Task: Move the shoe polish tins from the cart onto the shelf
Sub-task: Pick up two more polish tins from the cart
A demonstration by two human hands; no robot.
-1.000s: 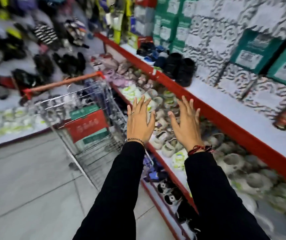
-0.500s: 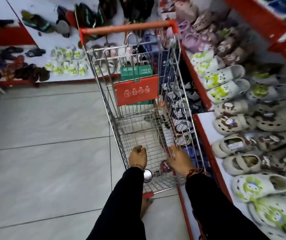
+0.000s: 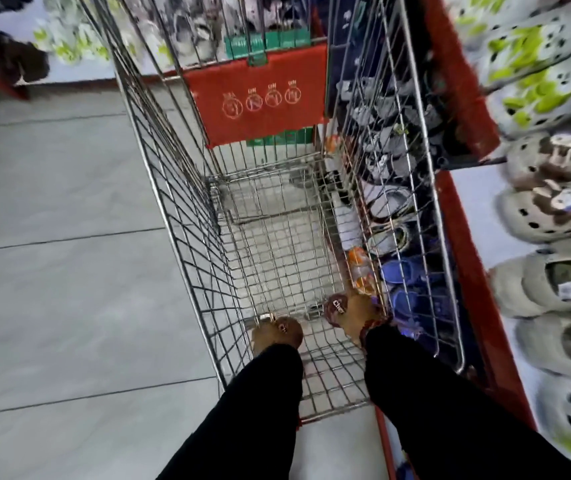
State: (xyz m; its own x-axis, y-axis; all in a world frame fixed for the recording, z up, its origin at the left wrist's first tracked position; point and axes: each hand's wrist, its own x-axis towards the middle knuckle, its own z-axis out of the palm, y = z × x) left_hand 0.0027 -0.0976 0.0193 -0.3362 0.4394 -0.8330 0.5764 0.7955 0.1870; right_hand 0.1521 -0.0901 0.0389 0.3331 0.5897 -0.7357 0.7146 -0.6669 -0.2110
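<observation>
I am looking down into a wire shopping cart (image 3: 187, 237). My right hand (image 3: 358, 315) is low at the near end of the basket, closed around a dark red round shoe polish tin (image 3: 336, 306) with white lettering. My left hand (image 3: 277, 334) is beside it at the cart floor, fingers curled over a silvery tin (image 3: 266, 317) of which only an edge shows. Both black sleeves reach in from below. The shelf (image 3: 467, 237) with its red edge runs along the cart's right side.
A red flap (image 3: 260, 95) closes the cart's far end. Orange-labelled packs (image 3: 360, 268) and a white item (image 3: 346, 223) lie along the basket's right wall. Grey and green clogs (image 3: 550, 209) fill the shelf. Grey tiled floor (image 3: 62, 271) lies to the left.
A second ago both hands were open and raised before the shelf. They have dropped into the cart and closed on tins, and the view has moved closer to the basket.
</observation>
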